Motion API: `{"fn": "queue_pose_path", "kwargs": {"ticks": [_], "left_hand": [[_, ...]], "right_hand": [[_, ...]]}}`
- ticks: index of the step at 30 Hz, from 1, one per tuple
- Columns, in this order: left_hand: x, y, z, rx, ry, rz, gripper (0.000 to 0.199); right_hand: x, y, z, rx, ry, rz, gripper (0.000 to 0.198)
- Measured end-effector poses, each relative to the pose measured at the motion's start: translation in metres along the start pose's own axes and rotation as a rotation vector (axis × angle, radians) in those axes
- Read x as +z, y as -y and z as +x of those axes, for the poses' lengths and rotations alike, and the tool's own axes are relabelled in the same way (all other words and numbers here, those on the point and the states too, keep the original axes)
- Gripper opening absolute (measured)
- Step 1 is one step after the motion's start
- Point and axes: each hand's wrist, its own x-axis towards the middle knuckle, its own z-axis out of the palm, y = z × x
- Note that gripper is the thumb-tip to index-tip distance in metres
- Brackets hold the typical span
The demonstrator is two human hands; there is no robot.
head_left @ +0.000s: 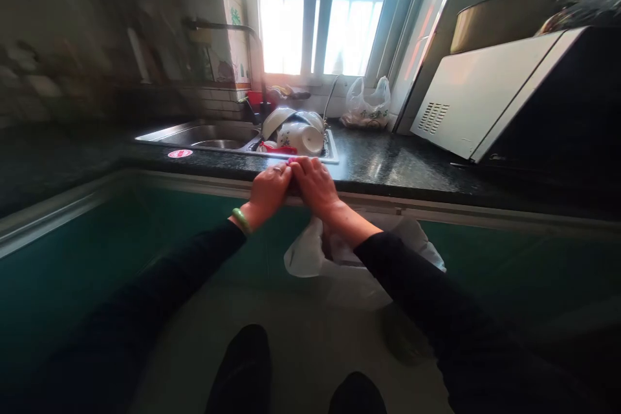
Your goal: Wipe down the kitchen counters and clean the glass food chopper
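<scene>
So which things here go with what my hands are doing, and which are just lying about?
With the job:
Left hand and right hand, together at the counter
Small pink thing between them, mostly hidden
Perhaps the white bag below

Just lying about:
Bowls
Microwave
Pot
Carrier bag on the counter

From my remote feed I had a kitchen: steel sink, faucet behind it, bowls right of it, microwave-like box farther right.

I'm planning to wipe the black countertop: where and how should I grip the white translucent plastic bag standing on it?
Probably by both upper handle loops, gathered together from above: the white translucent plastic bag sits with them standing up over its wider body.
</scene>
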Motion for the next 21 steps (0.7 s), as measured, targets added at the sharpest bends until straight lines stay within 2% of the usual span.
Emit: {"fn": "queue_pose_path", "kwargs": {"ticks": [12, 21], "left_hand": [[0.015, -0.096, 0.032, 0.118, -0.027, -0.028, 0.026], [0.024, -0.133, 0.046, 0.165, -0.063, -0.056, 0.025]], "right_hand": [[-0.033, -0.077, -0.066, 0.057, -0.060, -0.084, 0.036], [-0.042, -0.104, -0.088, 0.066, -0.076, -0.135, 0.035]]}}
